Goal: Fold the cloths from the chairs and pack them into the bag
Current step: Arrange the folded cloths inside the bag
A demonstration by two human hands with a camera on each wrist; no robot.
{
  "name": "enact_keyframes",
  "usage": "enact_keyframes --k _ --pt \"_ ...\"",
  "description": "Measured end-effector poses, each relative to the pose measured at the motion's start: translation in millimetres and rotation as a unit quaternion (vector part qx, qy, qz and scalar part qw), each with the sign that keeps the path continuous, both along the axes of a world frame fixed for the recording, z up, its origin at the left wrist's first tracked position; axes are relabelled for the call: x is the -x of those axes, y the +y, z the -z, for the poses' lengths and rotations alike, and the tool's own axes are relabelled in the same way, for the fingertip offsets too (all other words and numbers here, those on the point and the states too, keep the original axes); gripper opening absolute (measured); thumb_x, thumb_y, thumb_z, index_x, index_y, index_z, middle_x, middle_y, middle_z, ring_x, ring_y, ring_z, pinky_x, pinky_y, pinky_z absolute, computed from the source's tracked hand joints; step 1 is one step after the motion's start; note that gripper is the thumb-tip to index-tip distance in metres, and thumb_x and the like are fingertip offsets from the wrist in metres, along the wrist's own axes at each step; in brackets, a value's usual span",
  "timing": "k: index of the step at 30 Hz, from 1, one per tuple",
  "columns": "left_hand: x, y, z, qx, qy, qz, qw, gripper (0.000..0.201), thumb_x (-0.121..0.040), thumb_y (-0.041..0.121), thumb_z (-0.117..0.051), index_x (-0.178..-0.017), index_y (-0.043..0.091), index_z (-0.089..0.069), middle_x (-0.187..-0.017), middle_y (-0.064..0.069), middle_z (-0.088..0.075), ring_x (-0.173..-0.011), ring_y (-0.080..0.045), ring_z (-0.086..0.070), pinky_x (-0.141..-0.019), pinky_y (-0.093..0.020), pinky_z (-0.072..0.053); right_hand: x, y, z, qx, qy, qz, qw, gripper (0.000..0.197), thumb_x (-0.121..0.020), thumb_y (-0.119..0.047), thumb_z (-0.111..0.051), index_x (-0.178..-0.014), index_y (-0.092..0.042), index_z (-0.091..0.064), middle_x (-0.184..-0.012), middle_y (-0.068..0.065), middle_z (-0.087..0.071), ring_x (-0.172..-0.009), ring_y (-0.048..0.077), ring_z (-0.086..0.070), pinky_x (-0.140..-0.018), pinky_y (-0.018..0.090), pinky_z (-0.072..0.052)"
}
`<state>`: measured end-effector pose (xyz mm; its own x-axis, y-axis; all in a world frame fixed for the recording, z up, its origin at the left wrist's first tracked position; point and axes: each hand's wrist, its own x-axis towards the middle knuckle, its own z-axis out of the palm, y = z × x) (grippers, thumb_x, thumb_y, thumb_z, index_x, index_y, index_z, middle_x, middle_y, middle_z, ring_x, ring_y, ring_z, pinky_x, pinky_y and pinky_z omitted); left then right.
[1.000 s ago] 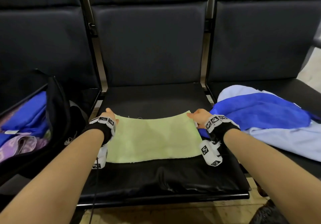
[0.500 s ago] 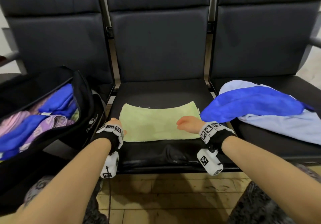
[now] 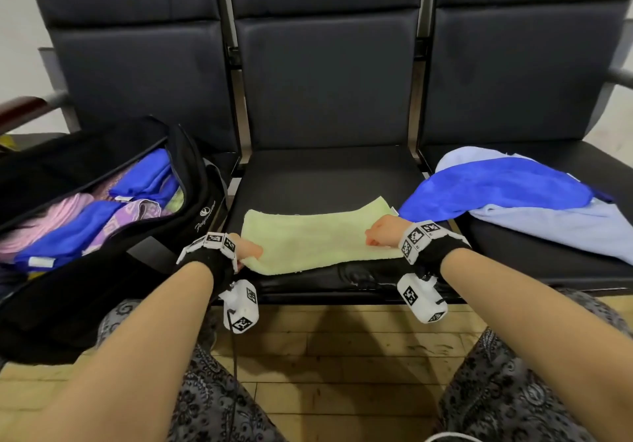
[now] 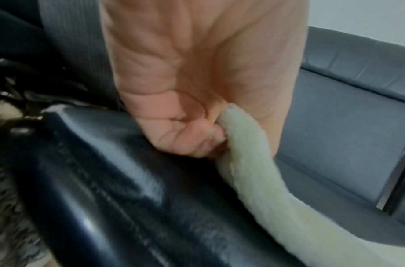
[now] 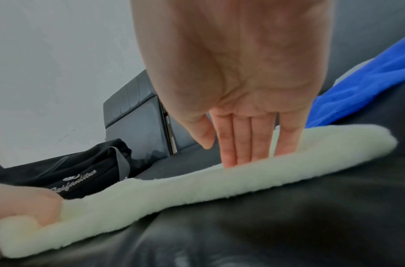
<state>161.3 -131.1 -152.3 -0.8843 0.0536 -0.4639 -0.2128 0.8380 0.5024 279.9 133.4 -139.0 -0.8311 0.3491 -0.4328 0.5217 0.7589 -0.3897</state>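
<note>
across middle seat (image 3: pixel 325 181) lies green cloth (image 3: pixel 318 241), long axis left-right.

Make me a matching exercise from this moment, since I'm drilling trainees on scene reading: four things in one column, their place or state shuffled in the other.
Things:
1. pale green cloth
2. bright blue cloth
3. left hand
4. right hand

Place or state:
A. fingers straight, pressing down on the cloth
B. draped over a lighter cloth on the right seat
C. flat on the middle seat
D. pinching a cloth's end

Pairs: 1-C, 2-B, 3-D, 4-A
</note>
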Motion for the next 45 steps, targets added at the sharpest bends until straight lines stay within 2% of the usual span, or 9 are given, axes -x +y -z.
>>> enact_keyframes --k 6,11,17,20,24,28,35,40,45 --pt "-8 -13 9 -0.1 -0.039 -0.055 0.993 0.026 -0.072 0.02 -0.067 -0.079 -0.001 -0.055 -0.062 -0.013 -0.053 -0.055 -0.024 -0.049 -0.062 -0.031 -0.043 7 -37 3 0.081 0.16 0.069 0.981 0.024 -0.094 -0.021 -0.045 -0.084 -0.002 -0.057 -0.086 0.014 -0.056 -0.088 0.027 -0.054 -0.084 0.033 -0.043" --pt "-7 -15 17 -0.175 -0.041 -0.099 0.979 0.019 -0.076 0.015 -0.065 -0.075 -0.002 -0.057 -0.067 -0.016 -0.06 -0.061 -0.027 -0.057 -0.063 -0.03 -0.046 21 -85 15 0.288 0.222 0.12 0.924 0.048 -0.097 -0.026 -0.048 -0.122 0.015 -0.048 -0.129 0.03 -0.05 -0.12 0.041 -0.049 -0.106 0.045 -0.039" --pt "-9 -15 14 -0.255 -0.062 -0.132 0.956 0.013 -0.085 0.009 -0.064 -0.084 0.002 -0.054 -0.079 -0.009 -0.052 -0.065 -0.018 -0.052 -0.071 -0.032 -0.052 43 -104 29 0.363 0.148 0.157 0.907 0.035 -0.099 -0.042 -0.037 -0.113 -0.011 -0.046 -0.097 0.009 -0.053 -0.099 0.025 -0.046 -0.089 0.032 -0.036" --pt "-3 -18 13 -0.298 -0.082 -0.154 0.938 0.026 -0.085 0.007 -0.063 -0.107 -0.003 -0.055 -0.077 -0.011 -0.051 -0.062 -0.02 -0.052 -0.046 -0.023 -0.047 46 -101 36 0.421 0.12 0.189 0.879 0.064 -0.098 -0.047 -0.036 -0.142 -0.001 -0.036 -0.144 0.028 -0.036 -0.133 0.042 -0.035 -0.113 0.046 -0.027" --pt "0 -15 0 -0.324 -0.042 -0.164 0.931 0.012 -0.088 0.007 -0.056 -0.076 0.006 -0.053 -0.066 -0.005 -0.044 -0.048 -0.014 -0.043 -0.033 -0.012 -0.028 35 -113 22 0.49 0.133 0.199 0.838 0.07 -0.101 -0.047 -0.028 -0.149 0.002 -0.015 -0.155 0.024 -0.015 -0.144 0.036 -0.013 -0.118 0.042 -0.013" --pt "-10 9 -26 -0.323 0.032 -0.115 0.939 0.011 -0.085 0.007 -0.054 -0.096 0.005 -0.057 -0.078 -0.012 -0.052 -0.063 -0.022 -0.05 -0.052 -0.023 -0.039 41 -120 27 0.631 0.1 0.219 0.738 0.069 -0.101 -0.048 -0.03 -0.15 -0.001 -0.014 -0.158 0.012 -0.016 -0.146 0.021 -0.018 -0.118 0.031 -0.017" --pt "-48 67 -50 -0.209 0.088 0.146 0.963 0.027 -0.082 0.022 -0.062 -0.105 0.009 -0.069 -0.097 -0.012 -0.069 -0.093 -0.026 -0.065 -0.085 -0.035 -0.053 41 -93 12 0.684 0.145 0.236 0.675 0.062 -0.088 -0.057 -0.053 -0.122 -0.005 -0.06 -0.113 0.014 -0.065 -0.1 0.025 -0.064 -0.088 0.035 -0.052" --pt "-85 89 -31 0.04 0.195 0.36 0.911 0.05 -0.084 0.032 -0.063 -0.128 0.016 -0.046 -0.1 -0.001 -0.056 -0.098 -0.02 -0.052 -0.074 -0.024 -0.041 35 -60 13 0.518 0.135 0.283 0.796 0.019 -0.092 -0.019 -0.049 -0.077 -0.01 -0.057 -0.074 0.007 -0.059 -0.073 0.02 -0.058 -0.077 0.032 -0.047" --pt "-89 76 5 0.175 0.34 0.342 0.858 0.059 -0.078 0.041 -0.064 -0.125 0.015 -0.04 -0.126 -0.007 -0.038 -0.116 -0.028 -0.036 -0.091 -0.036 -0.035 34 -44 19 0.4 0.149 0.189 0.884 0.045 -0.088 -0.003 -0.048 -0.123 -0.031 -0.041 -0.107 0.008 -0.051 -0.102 0.027 -0.053 -0.083 0.039 -0.047"
